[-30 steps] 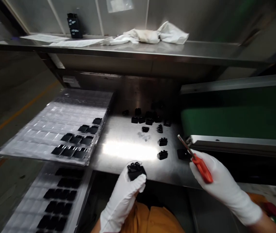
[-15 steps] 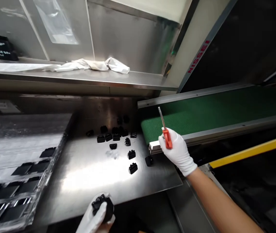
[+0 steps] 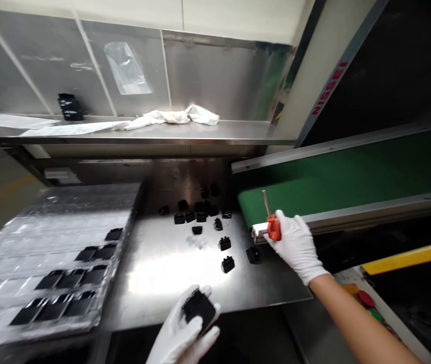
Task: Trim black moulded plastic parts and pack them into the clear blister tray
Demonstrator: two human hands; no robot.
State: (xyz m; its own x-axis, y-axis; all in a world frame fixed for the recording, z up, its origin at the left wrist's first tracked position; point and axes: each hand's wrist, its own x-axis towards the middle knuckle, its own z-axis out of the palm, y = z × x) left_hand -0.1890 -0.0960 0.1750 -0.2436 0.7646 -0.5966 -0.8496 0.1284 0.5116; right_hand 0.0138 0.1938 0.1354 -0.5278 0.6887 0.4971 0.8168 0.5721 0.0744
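Note:
My left hand (image 3: 187, 328), in a white glove, grips a black plastic part (image 3: 199, 308) at the table's front edge. The fingers and thumb are around its sides, and its flat face is turned up. My gloved right hand (image 3: 294, 247) is closed round a red-handled tool (image 3: 274, 227) with a thin metal shaft pointing up. It hovers near the end of the green conveyor belt (image 3: 314, 182). Several small black parts (image 3: 201, 216) lie scattered on the steel table (image 3: 154, 273) between the hands, and one black piece (image 3: 253, 255) rests just below the belt's end.
On the left, a clear plastic tray (image 3: 48, 217) holds rows of flat black parts (image 3: 80, 304). A steel shelf (image 3: 238, 132) behind bears a white cloth (image 3: 177, 117), papers (image 3: 14, 121) and a black block (image 3: 70, 107). A yellow bar (image 3: 412, 257) and push buttons (image 3: 366, 298) are at the right.
The view has shifted left, so everything sits farther right. My left hand has raised and turned the black part, flat face up. The red-handled tool stays in my right hand, slightly lower.

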